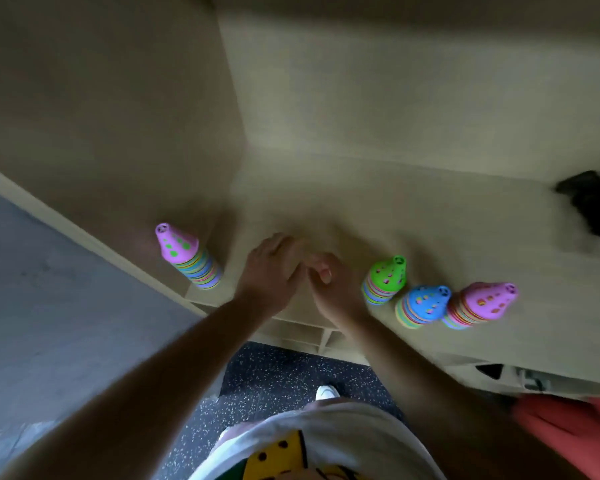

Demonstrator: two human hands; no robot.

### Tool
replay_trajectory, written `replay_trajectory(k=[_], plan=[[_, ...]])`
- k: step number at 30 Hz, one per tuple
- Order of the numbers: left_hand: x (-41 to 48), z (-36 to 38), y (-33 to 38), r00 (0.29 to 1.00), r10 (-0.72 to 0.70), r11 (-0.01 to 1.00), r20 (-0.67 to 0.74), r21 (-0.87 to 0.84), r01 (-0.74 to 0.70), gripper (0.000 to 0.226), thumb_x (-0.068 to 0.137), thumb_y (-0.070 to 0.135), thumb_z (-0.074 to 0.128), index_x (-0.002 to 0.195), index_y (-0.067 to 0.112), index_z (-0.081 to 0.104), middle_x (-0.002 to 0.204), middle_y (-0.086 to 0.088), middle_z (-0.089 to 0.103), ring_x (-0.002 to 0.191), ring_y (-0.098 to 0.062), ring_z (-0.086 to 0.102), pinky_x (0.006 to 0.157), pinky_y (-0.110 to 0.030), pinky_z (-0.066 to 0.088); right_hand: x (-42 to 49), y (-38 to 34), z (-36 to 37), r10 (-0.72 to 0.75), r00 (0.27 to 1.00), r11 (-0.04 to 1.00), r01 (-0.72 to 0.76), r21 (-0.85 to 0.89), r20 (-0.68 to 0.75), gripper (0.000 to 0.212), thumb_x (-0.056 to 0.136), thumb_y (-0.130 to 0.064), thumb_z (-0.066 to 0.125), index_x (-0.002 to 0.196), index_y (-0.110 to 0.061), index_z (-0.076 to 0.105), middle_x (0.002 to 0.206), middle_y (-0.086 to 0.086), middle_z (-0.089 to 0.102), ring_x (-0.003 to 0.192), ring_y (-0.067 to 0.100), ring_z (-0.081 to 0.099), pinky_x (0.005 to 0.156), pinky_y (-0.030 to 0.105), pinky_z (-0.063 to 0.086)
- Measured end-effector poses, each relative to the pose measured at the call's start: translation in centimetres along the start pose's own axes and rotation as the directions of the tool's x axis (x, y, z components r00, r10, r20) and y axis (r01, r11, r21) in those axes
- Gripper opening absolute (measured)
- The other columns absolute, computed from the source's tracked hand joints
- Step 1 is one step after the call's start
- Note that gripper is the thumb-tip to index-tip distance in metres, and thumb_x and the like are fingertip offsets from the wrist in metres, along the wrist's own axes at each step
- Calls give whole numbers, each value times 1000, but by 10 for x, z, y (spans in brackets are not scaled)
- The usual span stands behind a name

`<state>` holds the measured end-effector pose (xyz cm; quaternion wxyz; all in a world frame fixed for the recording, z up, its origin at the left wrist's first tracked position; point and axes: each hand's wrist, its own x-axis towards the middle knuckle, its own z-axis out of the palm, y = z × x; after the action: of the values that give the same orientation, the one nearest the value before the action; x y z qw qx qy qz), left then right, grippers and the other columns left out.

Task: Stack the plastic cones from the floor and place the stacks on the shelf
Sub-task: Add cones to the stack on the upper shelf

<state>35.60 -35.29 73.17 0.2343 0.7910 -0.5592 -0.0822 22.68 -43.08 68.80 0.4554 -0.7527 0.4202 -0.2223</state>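
Cones [175,240] stand stacked on the shelf [326,209]: left pink stack [200,270], green stack [383,282], blue stack [421,308], right pink stack [478,304]. Left grip [271,271] lies relaxed, empty, touching right grip [329,287], fingers curled; contents indeterminate. Judged light, stiff, slippery: grasp low, around the nested rims.

Four upright stacks of holed, multicoloured plastic cones on the pale wooden shelf [430,209]! The purple-topped stack [184,254] stands alone at the shelf's left front corner. Well to its right, the green-topped stack [385,280], blue-topped stack [425,304] and pink-topped stack [482,303] line the front edge, just beside one another.
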Motion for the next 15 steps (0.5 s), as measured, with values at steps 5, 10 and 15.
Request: replay_trajectory(k=[5,10,15], plan=[[32,40,68,962,98,989,256,-132,-66,66,93,47,58,150,15,49,150,-9,49,142,-31,44,116,-42,36,-28,52,-49,179,978,984,-180,-2,-106,9,86,-18,59,92,-23,63,84,-16,66,80,-8,60,73,16,46],[60,88,110,931,225,964,288,-208,-168,84,79,57,56,154,18,46,151,-8,51,138,-31,50,113,-46,41,-46,86,-71,320,938,946,-324,-13,-134,10,88,-16,64,86,-24,58,86,-2,67,74,5,61,70,21,45],[72,117,112,863,247,968,441,-70,-242,51,94,20,67,145,18,58,149,-4,53,137,-28,48,108,-38,39,-49,108,-70,434,897,898,-438,-39,-76,30,89,-26,67,114,-10,63,104,8,71,94,23,68,87,34,52]])
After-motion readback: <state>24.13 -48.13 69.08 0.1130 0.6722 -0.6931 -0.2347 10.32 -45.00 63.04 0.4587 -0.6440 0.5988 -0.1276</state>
